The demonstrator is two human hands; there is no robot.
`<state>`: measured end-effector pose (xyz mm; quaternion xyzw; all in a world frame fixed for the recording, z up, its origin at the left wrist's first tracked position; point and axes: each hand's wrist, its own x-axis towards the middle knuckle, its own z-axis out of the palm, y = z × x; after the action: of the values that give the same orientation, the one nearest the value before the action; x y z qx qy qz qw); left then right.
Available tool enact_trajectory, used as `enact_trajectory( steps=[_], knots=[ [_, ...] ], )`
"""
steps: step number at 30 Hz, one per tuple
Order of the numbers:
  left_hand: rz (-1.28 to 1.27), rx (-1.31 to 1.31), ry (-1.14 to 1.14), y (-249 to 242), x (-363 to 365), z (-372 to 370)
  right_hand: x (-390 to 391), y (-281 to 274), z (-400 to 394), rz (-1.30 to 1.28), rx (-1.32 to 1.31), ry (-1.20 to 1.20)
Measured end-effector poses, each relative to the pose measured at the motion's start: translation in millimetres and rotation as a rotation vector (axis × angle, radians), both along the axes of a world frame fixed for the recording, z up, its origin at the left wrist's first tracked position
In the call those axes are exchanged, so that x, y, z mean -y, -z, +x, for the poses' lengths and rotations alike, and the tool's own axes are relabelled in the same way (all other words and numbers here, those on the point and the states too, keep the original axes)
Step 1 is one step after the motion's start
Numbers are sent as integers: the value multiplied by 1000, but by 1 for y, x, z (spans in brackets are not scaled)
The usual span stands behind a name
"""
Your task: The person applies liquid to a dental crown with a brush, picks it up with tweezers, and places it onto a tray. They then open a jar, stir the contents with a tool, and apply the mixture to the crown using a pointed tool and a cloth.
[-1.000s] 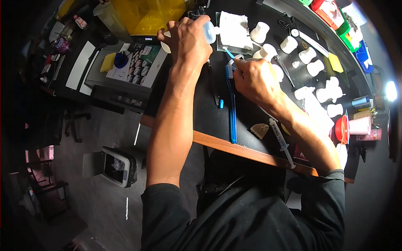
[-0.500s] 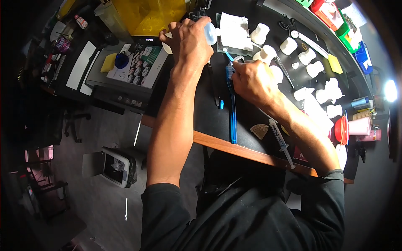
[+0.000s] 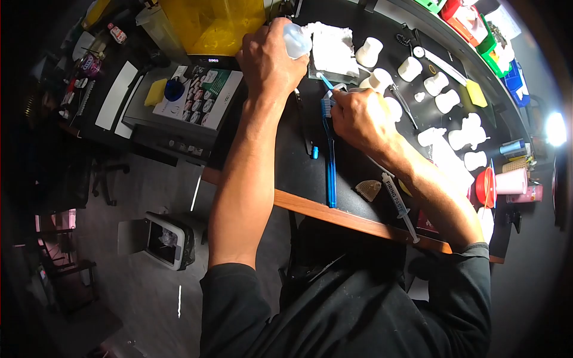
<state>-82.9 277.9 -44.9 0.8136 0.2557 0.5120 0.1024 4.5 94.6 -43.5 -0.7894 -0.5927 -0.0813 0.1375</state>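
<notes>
Our left hand (image 3: 268,58) has its fingers curled around a clear bottle (image 3: 297,40), just left of the white cloth (image 3: 333,52). Our right hand (image 3: 363,116) has its fingers closed on a blue stick (image 3: 326,83), its pale tip near the cloth's lower edge. On the surface (image 3: 298,173), a toothbrush (image 3: 331,155) lies beside our right hand, a syringe (image 3: 396,200) below our right forearm.

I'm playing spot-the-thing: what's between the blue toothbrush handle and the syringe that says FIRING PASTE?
In the head view, a small tan piece with a rounded edge lies between the toothbrush handle and the syringe.
</notes>
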Motion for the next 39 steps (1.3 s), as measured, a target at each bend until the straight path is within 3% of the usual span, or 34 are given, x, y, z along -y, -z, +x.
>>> enact_trajectory(
  steps=[5,39],
  knots=[
    [-178,159,92,-1,0,6,-1,-1,-1,7,-21,-22],
    [-223,90,89,-2,3,5,0,0,-1,13,-12,16]
  ],
)
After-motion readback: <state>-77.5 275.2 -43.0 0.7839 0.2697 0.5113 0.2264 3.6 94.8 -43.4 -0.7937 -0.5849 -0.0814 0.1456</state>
